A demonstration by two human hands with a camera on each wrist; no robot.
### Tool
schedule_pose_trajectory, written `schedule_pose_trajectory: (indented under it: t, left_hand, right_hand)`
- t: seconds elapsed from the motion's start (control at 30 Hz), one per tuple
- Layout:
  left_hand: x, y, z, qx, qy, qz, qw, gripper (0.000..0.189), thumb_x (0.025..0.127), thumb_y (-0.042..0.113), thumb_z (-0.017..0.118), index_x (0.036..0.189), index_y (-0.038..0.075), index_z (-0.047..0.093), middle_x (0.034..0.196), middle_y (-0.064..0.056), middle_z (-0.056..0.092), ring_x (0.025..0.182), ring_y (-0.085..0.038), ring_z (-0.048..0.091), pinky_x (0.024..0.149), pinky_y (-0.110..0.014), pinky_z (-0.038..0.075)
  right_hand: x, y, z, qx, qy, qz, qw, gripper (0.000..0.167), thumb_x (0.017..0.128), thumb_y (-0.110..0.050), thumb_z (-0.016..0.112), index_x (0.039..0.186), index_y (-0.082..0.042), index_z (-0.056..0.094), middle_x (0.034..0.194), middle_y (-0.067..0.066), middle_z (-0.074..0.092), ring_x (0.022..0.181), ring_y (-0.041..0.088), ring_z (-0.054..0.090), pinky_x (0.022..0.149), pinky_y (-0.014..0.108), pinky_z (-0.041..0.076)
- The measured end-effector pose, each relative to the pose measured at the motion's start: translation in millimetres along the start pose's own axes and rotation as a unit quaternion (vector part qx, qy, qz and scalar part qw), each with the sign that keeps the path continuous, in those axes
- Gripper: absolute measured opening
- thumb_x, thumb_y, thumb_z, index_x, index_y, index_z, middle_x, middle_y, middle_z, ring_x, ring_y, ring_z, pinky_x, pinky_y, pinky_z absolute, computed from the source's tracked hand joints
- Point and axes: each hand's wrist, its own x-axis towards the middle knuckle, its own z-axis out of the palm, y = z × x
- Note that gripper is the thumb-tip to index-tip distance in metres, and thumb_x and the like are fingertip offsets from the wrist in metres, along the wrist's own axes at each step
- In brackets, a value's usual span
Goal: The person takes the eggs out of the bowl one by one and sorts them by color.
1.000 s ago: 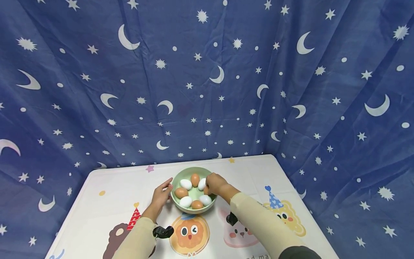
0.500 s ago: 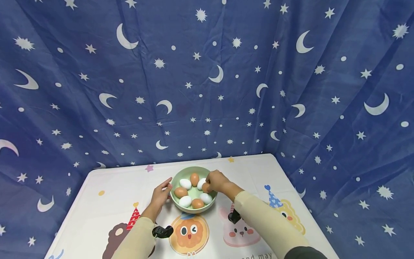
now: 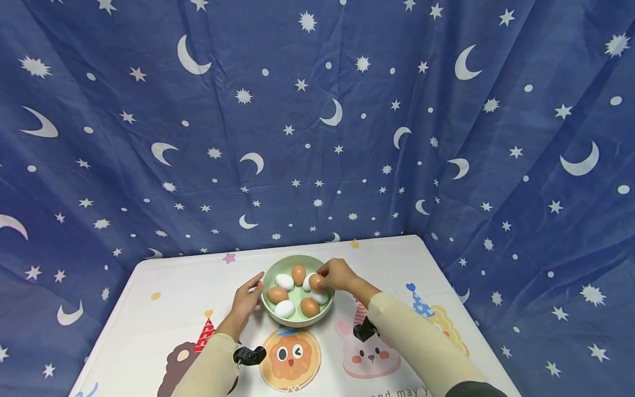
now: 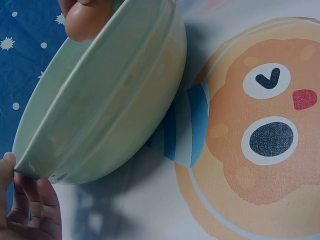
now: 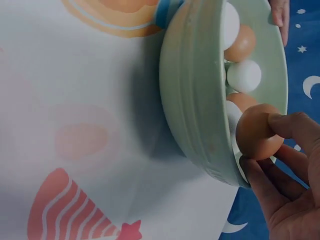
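A light green bowl [image 3: 297, 324] stands on the table with several white eggs [image 3: 285, 282] and brown eggs [image 3: 278, 295] inside. My left hand [image 3: 245, 302] holds the bowl's left rim, thumb at the lip and fingers beneath it in the left wrist view. Over the bowl's right side, my right hand [image 3: 341, 277] pinches a brown egg [image 5: 257, 132] between thumb and fingers. That egg is raised above the others and overlaps a white egg [image 3: 319, 297] in the head view. Part of the bowl's right rim is hidden behind the right hand.
The white tablecloth [image 3: 163, 314] carries printed cartoon faces, among them an orange one [image 3: 290, 358] in front of the bowl. Behind the table hangs a blue curtain [image 3: 278, 165] with moons and stars. A black wrist camera [image 3: 249, 355] sits on the left sleeve.
My right hand has lifted the brown egg from the bowl's right side. The nearest brown egg and a white egg have shifted to the right. My left hand stays at the rim.
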Motion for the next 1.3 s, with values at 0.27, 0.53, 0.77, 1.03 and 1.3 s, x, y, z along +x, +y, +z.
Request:
schedule_pose_trajectory:
  t: [0.27,0.53,0.77,1.03,1.3]
  left_hand:
    - [2.9,1.2,0.5,0.004,0.001,-0.002,1.0,0.042,0.102,0.014,0.054,0.143,0.009,0.051,0.125,-0.02,0.052,0.077,-0.009,0.052,0.061,-0.02,0.052]
    - [4.1,2.4,1.5,-0.002,-0.003,-0.007,1.0,0.042,0.102,0.014,0.053,0.143,0.009,0.051,0.126,-0.019,0.051,0.08,-0.01,0.055,0.063,-0.022,0.055]
    - [3.3,2.7,1.6,-0.01,-0.006,-0.002,0.9999,0.042,0.102,0.013,0.054,0.144,0.008,0.05,0.127,-0.019,0.051,0.082,-0.01,0.057,0.063,-0.023,0.056]
    - [-1.7,-1.6,-3.0,-0.009,-0.006,-0.01,0.9999,0.043,0.102,0.012,0.053,0.144,0.008,0.05,0.125,-0.018,0.05,0.086,-0.011,0.058,0.061,-0.021,0.054]
    - [-1.2,-0.5,0.4,-0.003,-0.003,-0.011,0.9999,0.043,0.102,0.014,0.054,0.144,0.009,0.05,0.123,-0.017,0.051,0.079,-0.008,0.055,0.06,-0.02,0.052]
  right_hand:
    - [0.1,12,-5,0.157,0.031,0.061,0.9852,0.037,0.079,-0.016,0.081,0.112,-0.002,0.074,0.104,0.011,0.074,0.092,0.018,0.069,0.079,0.029,0.059]
    - [0.3,33,-11,0.369,0.046,0.128,0.9196,0.036,0.088,-0.007,0.072,0.12,0.007,0.066,0.111,0.022,0.07,0.086,0.017,0.072,0.079,0.031,0.061]
    - [-0.1,61,-15,0.401,0.1,0.161,0.8963,0.039,0.088,-0.009,0.073,0.122,0.008,0.064,0.112,0.024,0.069,0.083,0.015,0.071,0.08,0.03,0.061]
    - [-2.0,94,1,0.373,0.151,0.196,0.8944,0.04,0.086,-0.012,0.076,0.12,0.007,0.066,0.113,0.021,0.069,0.079,0.009,0.067,0.075,0.024,0.06]
    - [-1.2,117,17,0.296,0.169,0.224,0.9129,0.043,0.083,-0.022,0.079,0.118,0.002,0.07,0.123,0.02,0.066,0.1,0.021,0.066,0.081,0.026,0.058]
